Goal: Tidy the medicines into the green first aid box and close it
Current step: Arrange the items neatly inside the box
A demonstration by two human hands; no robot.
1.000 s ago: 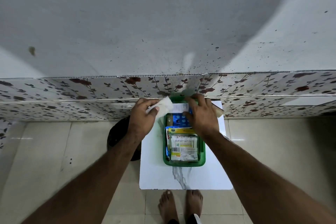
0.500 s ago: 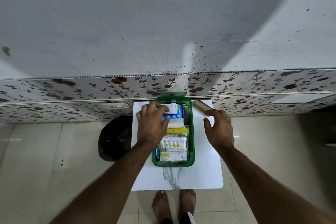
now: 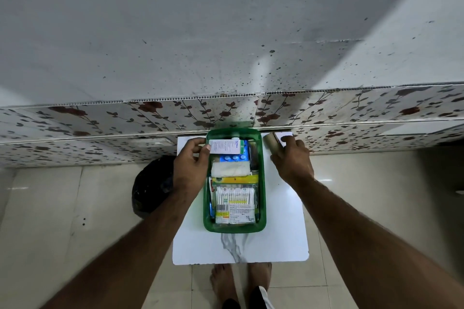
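Setting: pale tiled floor, flower-patterned wall panels behind, small white table [image 3: 281, 241] with a grey marble streak at its near edge.
Black bag: dark bundle [image 3: 153, 183] on the floor just left of the table.
Left hand: left hand [image 3: 190, 165] at the box's far-left corner, thumb and fingers gripping a white medicine carton [image 3: 224, 147] that lies across the far end of the box.
Green first aid box: green first aid box [image 3: 262, 183] open on the table's middle, no lid visible; blue blister pack [image 3: 233, 157], white gauze roll [image 3: 229, 169], yellow-green packet [image 3: 236, 179] and cotton bud pack [image 3: 234, 199] inside.
Right hand: right hand [image 3: 292, 160] on the table right of the box, fingers curled around a tan tape roll [image 3: 271, 142].
Feet: bare, below the table.
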